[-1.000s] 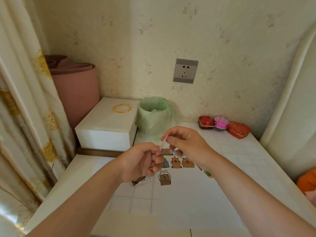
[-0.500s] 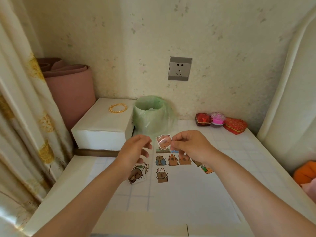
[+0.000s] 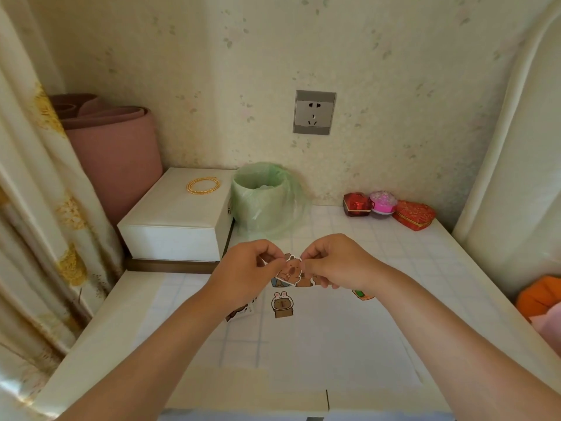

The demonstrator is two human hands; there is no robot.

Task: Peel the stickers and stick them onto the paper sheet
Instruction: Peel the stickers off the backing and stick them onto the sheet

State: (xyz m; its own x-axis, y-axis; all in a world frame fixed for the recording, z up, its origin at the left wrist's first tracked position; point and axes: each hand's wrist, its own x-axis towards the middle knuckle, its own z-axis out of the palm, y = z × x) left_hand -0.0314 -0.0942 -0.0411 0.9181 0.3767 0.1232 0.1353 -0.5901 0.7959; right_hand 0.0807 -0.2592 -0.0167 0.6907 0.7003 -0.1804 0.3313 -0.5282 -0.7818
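Observation:
A brown capybara sticker (image 3: 290, 270) hangs in the air between my hands, above the white paper sheet (image 3: 318, 338). My left hand (image 3: 247, 270) pinches its upper left edge and my right hand (image 3: 332, 259) pinches its upper right edge. On the sheet lies a stuck bear sticker with a bunny hood (image 3: 282, 304). A row of brown animal stickers (image 3: 306, 281) shows partly under my hands, and an orange and green sticker (image 3: 362, 294) lies to the right. A few loose stickers (image 3: 239, 311) sit under my left wrist.
A green-lined bin (image 3: 262, 199) stands at the back of the table, beside a white box (image 3: 179, 215) with a gold bangle (image 3: 202, 185) on it. Red and pink trinket boxes (image 3: 388, 209) sit back right. A curtain (image 3: 36, 208) hangs on the left.
The sticker has been turned from edge-on to face me and lowered slightly. My hands have come closer together, both now pinching its top edge.

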